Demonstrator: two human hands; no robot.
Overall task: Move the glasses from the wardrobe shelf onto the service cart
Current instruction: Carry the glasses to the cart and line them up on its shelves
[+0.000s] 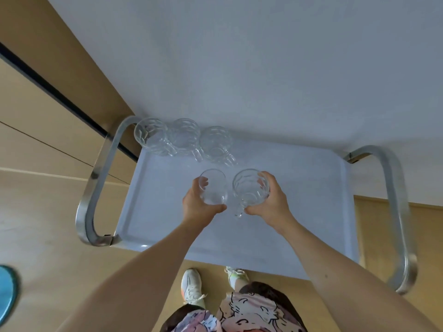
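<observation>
1. Pale blue-grey plastic forms the top tray of the service cart (299,212), which has a raised rim and a curved metal handle (96,188) at the left end and another metal handle (395,200) at the right end.
2. Light wooden floor (48,224) lies under the cart, a white wall (263,56) rises behind it, and tan wooden panelling (36,97) with a dark gap runs along the left side.
3. A blue round object (7,291) shows at the lower left edge; what it is cannot be told.
4. Three clear glass cups stand upright in a row along the tray's far edge: the far-left cup (149,135), the middle cup (184,136) just beside it, and the third cup (215,144) to the right. Their mouths face up and their handles point toward the person.
5. The left hand (199,204) grips the left glass (213,186) round its side, fingers and thumb curled about it, mouth up and tipped slightly toward the camera.
6. The right hand (271,200) wraps the right glass (250,186), a patterned cup with its handle pointing down toward the person, mouth up.
7. Both held glasses sit over the middle of the tray, just beside each other; whether they touch the tray cannot be told.
8. All five glasses look empty.
9. White shoes (191,286) and patterned clothing (239,312) show below.
</observation>
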